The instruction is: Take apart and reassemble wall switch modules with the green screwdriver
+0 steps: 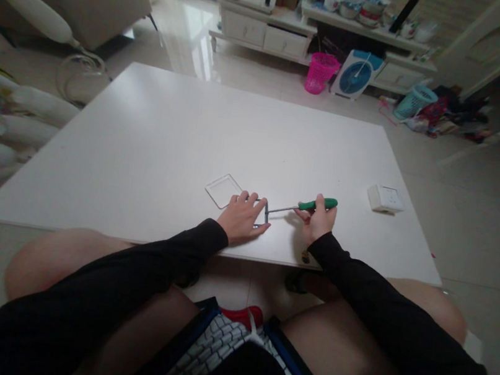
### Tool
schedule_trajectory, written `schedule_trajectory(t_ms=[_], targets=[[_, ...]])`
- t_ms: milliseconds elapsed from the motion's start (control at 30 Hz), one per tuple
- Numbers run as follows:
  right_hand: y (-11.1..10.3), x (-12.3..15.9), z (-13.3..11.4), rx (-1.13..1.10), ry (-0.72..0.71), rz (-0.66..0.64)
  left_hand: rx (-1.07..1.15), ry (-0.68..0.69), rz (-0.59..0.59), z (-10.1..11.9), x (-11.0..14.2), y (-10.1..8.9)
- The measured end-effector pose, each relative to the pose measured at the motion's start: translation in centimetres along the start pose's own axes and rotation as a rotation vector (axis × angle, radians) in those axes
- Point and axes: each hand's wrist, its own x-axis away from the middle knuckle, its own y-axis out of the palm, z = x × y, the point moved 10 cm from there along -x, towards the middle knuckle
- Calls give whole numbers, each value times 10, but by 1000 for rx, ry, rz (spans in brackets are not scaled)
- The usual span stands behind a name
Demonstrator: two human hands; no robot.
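Observation:
My left hand (241,219) grips a small square piece with a dark grey rim (267,213), holding it down on the white table (166,150). Its fingers cover most of that piece. In my right hand (318,223) is a screwdriver (329,203) with a green handle and a long metal shaft. The shaft points left, and its tip meets the right side of the rim. A thin white square frame (216,190) lies flat just beyond my left fingers. Close to my right wrist, a tiny dark and yellow item (305,256) sits near the table's front edge.
A white wall-socket box (385,199) stands toward the table's right edge. Across the floor are a pink basket (320,73), a blue-and-white fan (357,75) and a low white cabinet (264,30). Several white padded, rounded shapes (30,131) crowd the left side.

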Motion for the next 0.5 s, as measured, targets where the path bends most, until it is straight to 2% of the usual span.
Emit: schedule_trajectory(t_ms=[67, 167, 300, 400, 500], targets=[[10, 7, -25, 22, -162, -72, 7, -1, 0, 0, 0, 0], [27, 32, -55, 85, -351, -199, 21, -7, 0, 0, 0, 1], [46, 74, -77, 171, -527, -337, 22, -13, 8, 0, 0, 1], [47, 79, -79, 188, -534, -316, 12, -19, 16, 0, 0, 1], [40, 57, -69, 153, -439, -239, 9, -25, 12, 0, -1, 3]])
